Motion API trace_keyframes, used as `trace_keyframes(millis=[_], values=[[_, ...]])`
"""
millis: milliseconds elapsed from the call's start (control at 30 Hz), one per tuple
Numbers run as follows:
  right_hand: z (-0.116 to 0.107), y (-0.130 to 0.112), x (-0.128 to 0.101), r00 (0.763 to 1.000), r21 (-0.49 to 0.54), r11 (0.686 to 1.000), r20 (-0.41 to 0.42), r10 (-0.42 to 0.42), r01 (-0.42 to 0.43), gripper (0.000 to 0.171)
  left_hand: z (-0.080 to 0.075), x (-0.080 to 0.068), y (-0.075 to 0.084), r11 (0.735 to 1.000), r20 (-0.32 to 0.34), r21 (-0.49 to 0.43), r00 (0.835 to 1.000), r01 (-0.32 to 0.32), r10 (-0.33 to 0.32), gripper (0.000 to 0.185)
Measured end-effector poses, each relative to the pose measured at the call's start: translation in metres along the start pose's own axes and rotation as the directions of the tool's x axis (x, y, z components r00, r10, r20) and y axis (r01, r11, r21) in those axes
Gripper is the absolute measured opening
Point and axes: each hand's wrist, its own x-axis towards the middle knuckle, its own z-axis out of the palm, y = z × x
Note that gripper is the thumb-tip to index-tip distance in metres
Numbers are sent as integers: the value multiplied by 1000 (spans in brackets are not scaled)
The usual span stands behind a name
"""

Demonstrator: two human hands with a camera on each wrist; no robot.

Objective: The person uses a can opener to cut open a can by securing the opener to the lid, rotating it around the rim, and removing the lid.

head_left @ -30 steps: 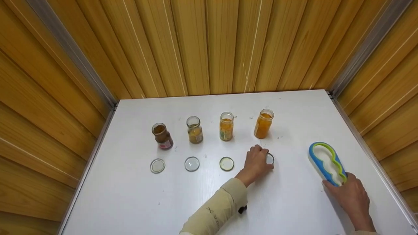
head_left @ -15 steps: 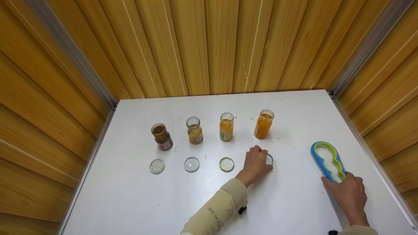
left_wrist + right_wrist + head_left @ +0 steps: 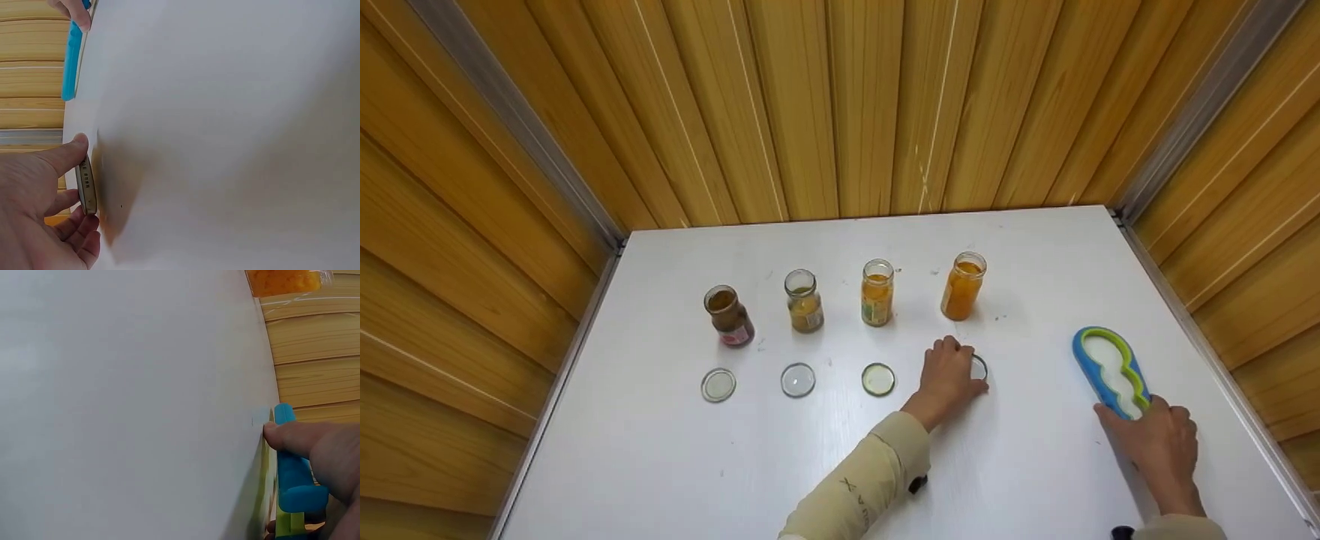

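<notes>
My left hand pinches a round jar lid between thumb and fingers, low over the white table. Its metal rim shows edge-on in the left wrist view. On the right side, my right hand grips the near end of a blue and green jar opener, which lies on the table; the thumb is along one side. Just beyond the left hand stands a lidless jar of orange food. Left of the held lid lies another lid, inner side up.
Three more lidless jars stand in a row to the left: one yellow-orange, one pale yellow, one brown. Two other lids, a clear-looking one and a greyish one, lie before them. Wood-patterned walls enclose the table.
My right hand has shifted slightly left with its grip on the jar opener, which has turned a little. The left hand stays at the lid. The head view has moved very slightly.
</notes>
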Motion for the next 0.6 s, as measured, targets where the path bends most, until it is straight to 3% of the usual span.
trace_keyframes(millis=[300,600], values=[[-1,-4,3,996,-13,999,79,38,-37,101,5,-1,-3,999,-2,33,1000,-9,9,55],[0,-6,4,996,-47,999,90,22,-17,103,8,1,-3,999,-9,38,1000,4,-3,68]])
